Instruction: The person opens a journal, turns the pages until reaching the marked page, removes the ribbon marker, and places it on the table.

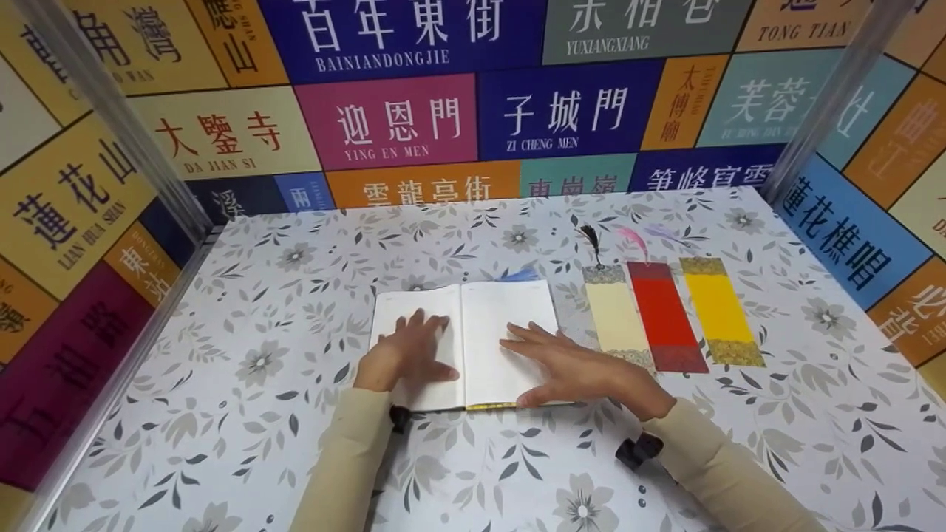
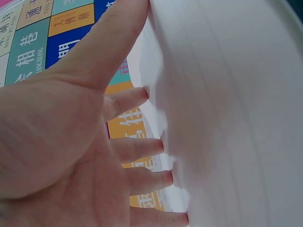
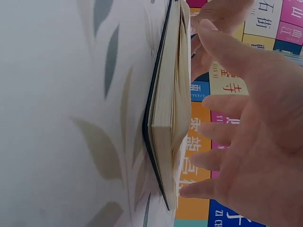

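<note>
An open notebook (image 1: 510, 310) with pale pages lies flat, a blue tassel (image 1: 521, 275) showing past its top edge. My left hand (image 1: 410, 351) is spread over the left page, and in the left wrist view its fingertips (image 2: 166, 178) touch the lined paper. Over the right page my right hand (image 1: 580, 369) is spread too, fingers straight and palm down. The right wrist view has the notebook's page block (image 3: 163, 104) edge-on with its dark cover, the right fingers (image 3: 208, 159) close over the pages. Neither hand holds anything.
Right of the notebook lie a cream bookmark (image 1: 617, 318), a red bookmark (image 1: 667, 314) and a yellow bookmark (image 1: 720, 310), with black, pink and pale purple tassels. A flower-patterned cloth (image 1: 222, 414) covers the table. Walls with coloured name panels (image 1: 388, 122) stand behind and beside it.
</note>
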`<act>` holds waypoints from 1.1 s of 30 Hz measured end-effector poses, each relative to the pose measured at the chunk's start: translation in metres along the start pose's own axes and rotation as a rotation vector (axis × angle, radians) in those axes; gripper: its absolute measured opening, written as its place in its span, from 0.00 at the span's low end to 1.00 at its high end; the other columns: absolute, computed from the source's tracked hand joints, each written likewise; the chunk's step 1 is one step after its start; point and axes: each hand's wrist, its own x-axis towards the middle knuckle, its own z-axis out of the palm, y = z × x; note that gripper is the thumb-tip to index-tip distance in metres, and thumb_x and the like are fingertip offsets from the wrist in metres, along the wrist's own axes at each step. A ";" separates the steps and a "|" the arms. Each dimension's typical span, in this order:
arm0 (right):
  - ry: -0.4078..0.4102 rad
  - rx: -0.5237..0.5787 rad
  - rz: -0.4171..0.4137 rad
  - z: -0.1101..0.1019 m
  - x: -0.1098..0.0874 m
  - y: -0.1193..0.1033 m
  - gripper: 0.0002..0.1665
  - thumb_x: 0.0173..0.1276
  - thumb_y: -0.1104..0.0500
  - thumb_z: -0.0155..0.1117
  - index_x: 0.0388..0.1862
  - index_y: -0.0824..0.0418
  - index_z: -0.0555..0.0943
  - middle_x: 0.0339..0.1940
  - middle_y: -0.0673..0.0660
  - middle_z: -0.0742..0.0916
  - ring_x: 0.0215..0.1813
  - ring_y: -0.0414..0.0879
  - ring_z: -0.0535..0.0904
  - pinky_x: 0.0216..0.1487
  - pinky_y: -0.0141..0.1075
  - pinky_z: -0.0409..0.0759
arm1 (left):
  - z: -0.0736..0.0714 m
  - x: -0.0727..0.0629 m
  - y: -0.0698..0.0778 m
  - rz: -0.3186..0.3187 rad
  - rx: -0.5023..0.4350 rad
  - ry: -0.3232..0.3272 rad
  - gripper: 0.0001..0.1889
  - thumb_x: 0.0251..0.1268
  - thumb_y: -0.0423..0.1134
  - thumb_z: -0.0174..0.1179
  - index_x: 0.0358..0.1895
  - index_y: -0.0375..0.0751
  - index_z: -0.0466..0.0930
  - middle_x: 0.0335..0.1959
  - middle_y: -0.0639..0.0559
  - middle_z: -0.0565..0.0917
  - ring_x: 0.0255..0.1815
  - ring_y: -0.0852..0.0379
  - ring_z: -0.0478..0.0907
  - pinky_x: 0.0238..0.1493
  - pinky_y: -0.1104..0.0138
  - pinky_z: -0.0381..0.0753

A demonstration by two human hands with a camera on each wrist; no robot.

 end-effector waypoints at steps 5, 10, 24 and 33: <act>-0.069 -0.013 0.007 -0.001 -0.001 -0.001 0.54 0.59 0.44 0.75 0.80 0.56 0.61 0.85 0.59 0.54 0.85 0.63 0.41 0.82 0.63 0.43 | 0.000 -0.001 0.000 0.004 -0.003 0.008 0.50 0.54 0.55 0.72 0.78 0.48 0.57 0.81 0.34 0.53 0.78 0.30 0.54 0.69 0.29 0.61; -0.116 -0.037 0.019 -0.002 -0.003 -0.001 0.58 0.55 0.46 0.78 0.80 0.55 0.60 0.85 0.59 0.53 0.85 0.63 0.39 0.82 0.63 0.40 | 0.001 -0.001 -0.001 0.009 0.000 0.007 0.49 0.55 0.55 0.72 0.78 0.47 0.57 0.81 0.33 0.52 0.79 0.29 0.53 0.69 0.27 0.59; -0.141 -0.007 -0.006 -0.012 -0.008 0.003 0.37 0.70 0.55 0.66 0.76 0.55 0.68 0.83 0.62 0.59 0.83 0.66 0.47 0.78 0.59 0.61 | 0.003 0.000 -0.003 0.021 -0.013 0.010 0.48 0.55 0.55 0.72 0.78 0.49 0.58 0.81 0.33 0.52 0.79 0.29 0.52 0.69 0.27 0.59; -0.006 0.089 -0.039 -0.023 -0.008 0.017 0.24 0.71 0.68 0.59 0.65 0.60 0.80 0.71 0.64 0.77 0.76 0.63 0.67 0.74 0.57 0.67 | 0.001 -0.001 -0.002 0.023 -0.012 0.007 0.48 0.56 0.56 0.71 0.78 0.48 0.57 0.81 0.33 0.52 0.79 0.28 0.51 0.69 0.26 0.58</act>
